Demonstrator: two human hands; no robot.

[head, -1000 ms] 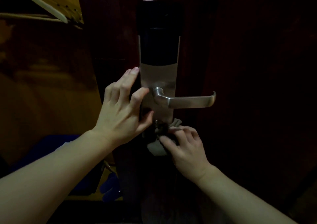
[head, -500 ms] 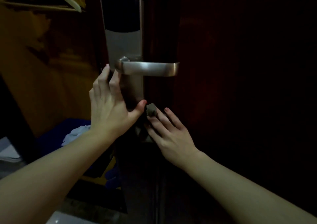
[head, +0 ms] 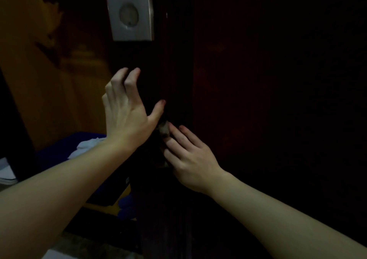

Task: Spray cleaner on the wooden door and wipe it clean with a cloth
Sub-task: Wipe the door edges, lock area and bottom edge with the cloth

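Dim view. Dark wooden door (head: 258, 100) fills right side, its edge running vertical w/ metal lock plate (head: 130, 10) at top. Right hand (head: 188, 155), nearer the edge, presses a cloth (head: 163, 129) flat-fingered against it. Left hand (head: 127, 112), fingers loosely curled and holding nothing, braces on the edge just above.

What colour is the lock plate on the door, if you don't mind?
Silver-grey brushed metal lock plate, seen in the head view.

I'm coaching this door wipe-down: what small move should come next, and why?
Probably slide the right hand and its cloth further down the door edge. The cloth is pressed there below the lock plate, and the left hand braces the edge.
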